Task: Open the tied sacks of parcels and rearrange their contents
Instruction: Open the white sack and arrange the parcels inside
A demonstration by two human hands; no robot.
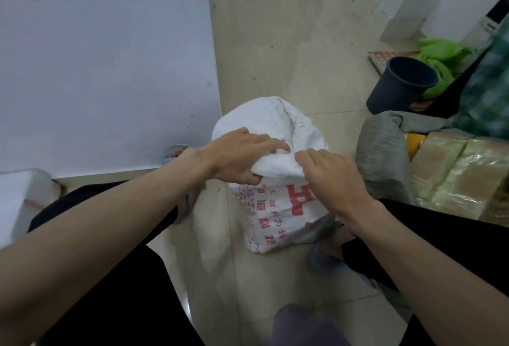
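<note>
Was at the opening step: white sack (278, 208) stood on the floor between my feet, left hand (242, 157) and right hand (330, 172) both gripping its bunched neck. Couldn't see the tie, probably needed picking loose next.

One white sack (278, 208), one grey sack (382, 158), one bucket (396, 87), two hands.
</note>
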